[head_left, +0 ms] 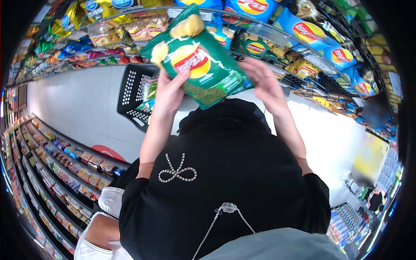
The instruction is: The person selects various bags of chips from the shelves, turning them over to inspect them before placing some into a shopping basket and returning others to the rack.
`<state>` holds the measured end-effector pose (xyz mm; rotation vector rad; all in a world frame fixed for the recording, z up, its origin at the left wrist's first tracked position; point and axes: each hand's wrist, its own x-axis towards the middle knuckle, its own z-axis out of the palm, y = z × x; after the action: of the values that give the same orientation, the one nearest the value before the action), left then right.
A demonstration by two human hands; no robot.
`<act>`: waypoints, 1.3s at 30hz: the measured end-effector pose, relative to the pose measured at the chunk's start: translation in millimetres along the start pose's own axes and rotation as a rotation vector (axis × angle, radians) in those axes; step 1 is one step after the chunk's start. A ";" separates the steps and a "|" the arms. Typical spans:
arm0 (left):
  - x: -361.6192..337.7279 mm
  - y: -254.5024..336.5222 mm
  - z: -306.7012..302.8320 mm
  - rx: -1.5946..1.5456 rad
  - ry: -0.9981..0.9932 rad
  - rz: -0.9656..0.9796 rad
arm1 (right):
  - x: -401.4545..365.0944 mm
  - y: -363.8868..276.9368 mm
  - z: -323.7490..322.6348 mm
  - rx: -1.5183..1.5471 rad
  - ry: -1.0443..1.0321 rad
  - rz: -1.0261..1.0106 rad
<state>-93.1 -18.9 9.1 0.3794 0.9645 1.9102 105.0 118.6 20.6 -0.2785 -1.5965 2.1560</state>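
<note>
A green chip bag [199,63] with a red and yellow logo is tilted in front of my chest. My left hand [171,89] grips its left side, thumb on the front near the logo. On the bag's right side, my right hand [263,82] is slightly blurred, its fingers spread beside the lower right corner; whether it touches the bag is hard to tell. Just beyond my left forearm, a dark perforated basket [126,93] on the floor holds a green package [150,90] and other packets, partly hidden by my arm.
Shelves of chip bags [308,32] curve across the top and right. A lower-left rack [56,167] holds many small packets. Another person's leg [102,232] in white clothing shows at the lower left, close beside me. A red round shape [107,151] marks the pale floor [78,104].
</note>
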 end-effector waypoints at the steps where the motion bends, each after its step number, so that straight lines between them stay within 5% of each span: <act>1: -5.3 3.9 6.2 0.000 -0.016 0.027 | 0.1 0.7 5.1 -0.078 -0.011 0.016; 7: -19.3 9.2 -12.8 0.557 -0.311 0.076 | 5.0 2.8 29.6 -0.591 -0.097 0.072; 12: -11.7 4.0 -1.8 0.917 -0.519 0.291 | 0.9 29.6 19.3 -0.525 -0.006 -0.094; 15: -11.6 -10.1 11.1 0.817 -0.452 0.281 | -4.0 22.1 17.5 -0.424 0.043 -0.093; 24: -7.0 -20.2 -0.2 1.237 -0.346 0.162 | -35.1 50.1 -11.4 -0.426 0.347 -0.085; 25: -5.0 -24.4 0.0 1.141 -0.330 0.281 | -38.9 52.2 -21.4 -0.481 0.349 -0.084; 33: -1.6 -29.8 -2.9 1.238 -0.342 0.261 | -77.3 56.4 -131.1 -1.064 0.829 -0.374; 39: -8.7 -46.4 -24.2 1.183 -0.285 0.157 | -76.7 75.6 -193.6 -1.217 0.968 -0.254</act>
<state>-75.3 -25.6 -40.5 1.3810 1.8121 1.1523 235.2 231.2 -118.9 -1.1551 -1.8614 0.4090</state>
